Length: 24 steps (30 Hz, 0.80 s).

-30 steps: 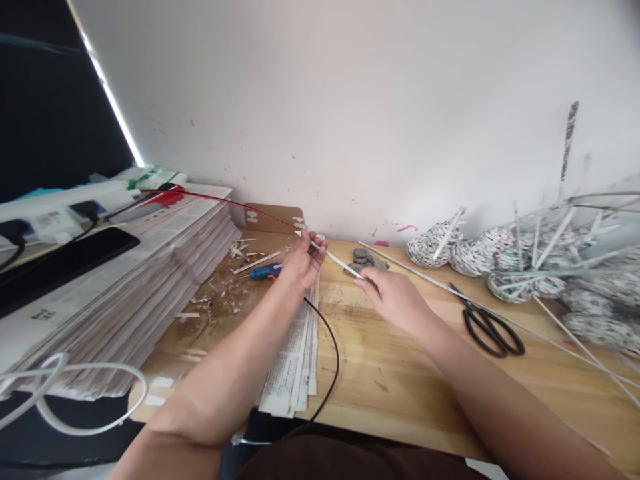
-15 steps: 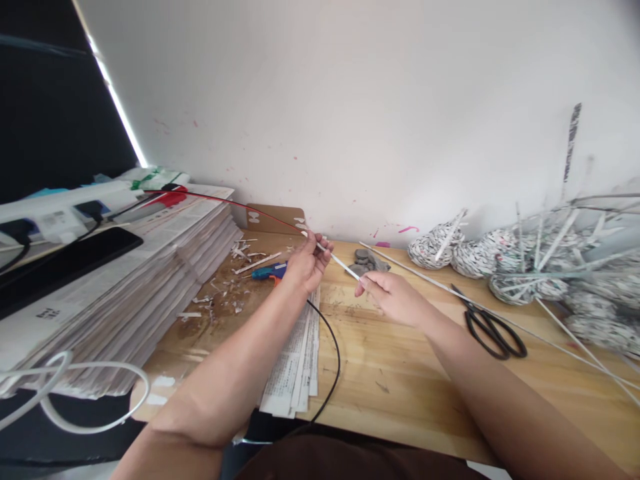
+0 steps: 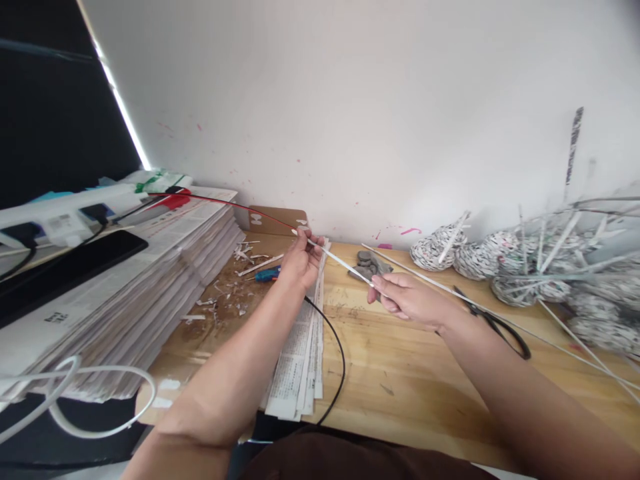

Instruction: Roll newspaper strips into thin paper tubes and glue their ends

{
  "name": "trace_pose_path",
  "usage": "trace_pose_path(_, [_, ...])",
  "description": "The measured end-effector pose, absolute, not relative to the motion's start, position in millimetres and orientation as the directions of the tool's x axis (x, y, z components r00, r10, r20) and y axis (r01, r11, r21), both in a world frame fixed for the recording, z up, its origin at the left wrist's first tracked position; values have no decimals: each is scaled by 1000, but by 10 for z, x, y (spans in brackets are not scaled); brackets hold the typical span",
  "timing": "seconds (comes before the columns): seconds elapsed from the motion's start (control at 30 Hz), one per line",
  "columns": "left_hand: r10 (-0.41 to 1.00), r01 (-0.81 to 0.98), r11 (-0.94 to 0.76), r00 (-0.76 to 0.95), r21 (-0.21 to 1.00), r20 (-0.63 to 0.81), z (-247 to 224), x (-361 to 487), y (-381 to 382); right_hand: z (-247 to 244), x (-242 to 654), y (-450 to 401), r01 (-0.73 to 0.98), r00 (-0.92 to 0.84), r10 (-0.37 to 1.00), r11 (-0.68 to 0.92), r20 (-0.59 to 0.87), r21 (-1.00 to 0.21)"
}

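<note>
A thin white rolled-paper stick slants between my two hands above the wooden table. My left hand pinches it near its far end, palm turned up. The fingers of my right hand close on the stick's nearer end. Below the left hand lies a blue glue gun, partly covered by that hand. Cut newspaper strips are stacked under the left wrist. Behind the right hand is a grey lump, perhaps clay or cloth.
Tall newspaper stacks stand at left, bearing a power strip and a black phone-like slab. Black scissors lie beyond the right forearm. Woven paper pieces line the wall. A black cable loops mid-table; paper scraps litter the left.
My hands have drawn apart along the paper stick: the left shifted slightly left, the right moved right and a little nearer. More of the stick shows between them. The view has shifted slightly.
</note>
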<state>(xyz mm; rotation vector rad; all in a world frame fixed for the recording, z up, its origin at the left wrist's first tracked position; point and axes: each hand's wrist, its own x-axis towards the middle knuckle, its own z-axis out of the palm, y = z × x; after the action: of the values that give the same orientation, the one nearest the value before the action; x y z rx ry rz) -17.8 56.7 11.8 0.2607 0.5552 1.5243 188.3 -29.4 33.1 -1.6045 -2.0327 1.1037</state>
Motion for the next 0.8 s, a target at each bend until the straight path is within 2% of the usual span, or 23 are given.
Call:
trace_pose_path(0.03, [983, -868, 54, -42, 494, -180, 126, -180, 562, 321, 1914, -311, 636, -345, 903, 22, -258, -772])
trace_pose_path(0.1, [981, -866, 48, -53, 499, -186, 138, -185, 555, 299, 1989, -372, 677, -320, 922, 63, -217, -733])
trace_pose_path(0.2, [979, -860, 33, -74, 509, -189, 146, -190, 546, 260, 2106, -506, 852, -218, 974, 225, 70, -474])
trace_pose_path(0.23, [980, -859, 36, -70, 511, -186, 147, -189, 541, 244, 2138, -551, 866, -202, 974, 225, 99, -447])
trace_pose_path(0.27, [982, -858, 44, -57, 512, -180, 147, -185, 535, 227, 2164, -592, 849, -198, 979, 200, 56, -489])
trace_pose_path(0.37, [988, -857, 84, 7, 508, -153, 140, -159, 511, 186, 2211, -686, 644, -278, 909, -63, -309, -763])
trace_pose_path(0.43, [990, -857, 96, 28, 506, -140, 125, -138, 498, 173, 2227, -726, 528, -315, 848, -216, -426, -822])
trace_pose_path(0.47, [990, -856, 95, 29, 508, -137, 116, -128, 495, 171, 2235, -743, 522, -294, 864, -213, -409, -826])
trace_pose_path(0.57, [990, -854, 94, 27, 512, -138, 92, -105, 490, 165, 2262, -788, 610, -200, 957, -45, -209, -791])
trace_pose_path(0.6, [990, -854, 102, 34, 510, -140, 88, -100, 488, 161, 2272, -802, 618, -196, 963, -24, -183, -786])
trace_pose_path(0.63, [989, -854, 113, 46, 507, -143, 88, -96, 485, 156, 2280, -816, 595, -209, 955, -48, -212, -803])
trace_pose_path(0.73, [986, -855, 142, 77, 498, -149, 101, -89, 469, 137, 2289, -841, 448, -312, 854, -254, -416, -857])
trace_pose_path(0.8, [984, -852, 148, 78, 502, -158, 109, -86, 458, 124, 2272, -836, 455, -310, 859, -242, -407, -857])
